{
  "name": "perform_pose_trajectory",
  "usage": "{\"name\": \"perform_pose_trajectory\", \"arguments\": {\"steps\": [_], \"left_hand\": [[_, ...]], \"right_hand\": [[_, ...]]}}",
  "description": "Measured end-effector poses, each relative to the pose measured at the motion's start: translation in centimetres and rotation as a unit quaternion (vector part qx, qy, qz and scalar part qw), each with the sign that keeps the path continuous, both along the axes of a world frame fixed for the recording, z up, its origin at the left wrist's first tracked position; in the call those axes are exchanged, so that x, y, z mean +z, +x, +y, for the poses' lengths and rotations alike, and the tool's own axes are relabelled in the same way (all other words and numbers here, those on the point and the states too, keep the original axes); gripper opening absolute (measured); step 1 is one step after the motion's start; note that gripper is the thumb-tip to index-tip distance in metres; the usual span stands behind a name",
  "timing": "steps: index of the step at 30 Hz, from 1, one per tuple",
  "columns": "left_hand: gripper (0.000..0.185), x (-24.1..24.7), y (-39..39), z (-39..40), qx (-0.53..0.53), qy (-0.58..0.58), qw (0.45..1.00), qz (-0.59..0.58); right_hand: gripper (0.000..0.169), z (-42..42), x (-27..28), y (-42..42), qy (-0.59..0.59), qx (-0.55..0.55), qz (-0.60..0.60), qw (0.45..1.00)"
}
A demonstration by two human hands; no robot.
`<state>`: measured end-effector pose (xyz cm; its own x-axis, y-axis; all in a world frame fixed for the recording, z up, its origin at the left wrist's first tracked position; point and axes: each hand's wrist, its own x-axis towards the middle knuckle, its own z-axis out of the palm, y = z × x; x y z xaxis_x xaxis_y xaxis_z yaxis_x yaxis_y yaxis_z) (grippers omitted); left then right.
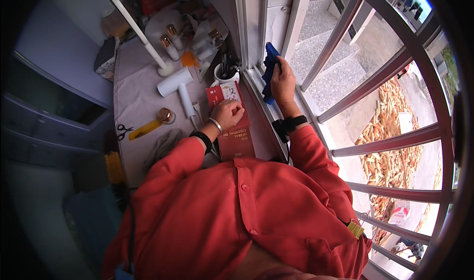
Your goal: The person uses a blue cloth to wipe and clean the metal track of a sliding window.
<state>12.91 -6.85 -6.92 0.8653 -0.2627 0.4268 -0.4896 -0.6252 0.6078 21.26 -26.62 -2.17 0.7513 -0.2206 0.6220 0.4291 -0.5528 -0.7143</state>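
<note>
My right hand [284,80] grips a dark blue cloth [270,76] above the metal track of the window frame [255,78]. Part of the cloth hangs over the track; my fingers hide its right edge. With its fingers curled, my left hand [227,114] rests on a red box [237,139] that bears writing. Whether anything lies under those fingers is hidden. Just beyond the box stands a white mug [225,80] full of dark pens or similar sticks.
Barred window grille [355,146] lines the right side, with corn cobs [392,161] on the ground outside. A cloth-covered table [129,94] holds a white hair dryer [177,85], a lamp [137,31], a yellow comb [145,129], scissors [124,131], a gold-lidded jar [166,115] and bottles [170,47].
</note>
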Motion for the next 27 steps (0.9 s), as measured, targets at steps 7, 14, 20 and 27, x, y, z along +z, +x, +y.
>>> {"name": "perform_pose_trajectory", "arguments": {"steps": [7,14,20,27], "left_hand": [[0.014,0.2,-0.2,0.1,-0.006,0.004,1.0,0.022],[0.012,-0.1,-0.2,0.3,-0.018,-0.008,1.0,0.004],[0.012,0.8,-0.2,0.2,-0.017,-0.018,0.999,0.03],[0.012,0.1,0.0,0.4,-0.02,-0.043,0.999,0.003]], "right_hand": [[0.024,-5.7,0.6,-3.4,-0.069,0.04,0.215,0.973],[0.024,-3.3,0.4,-2.5,-0.166,0.098,0.256,0.947],[0.024,-1.2,-0.7,2.3,-0.258,0.077,0.285,0.92],[0.024,0.1,1.5,6.4,-0.328,0.107,0.362,0.866]]}}
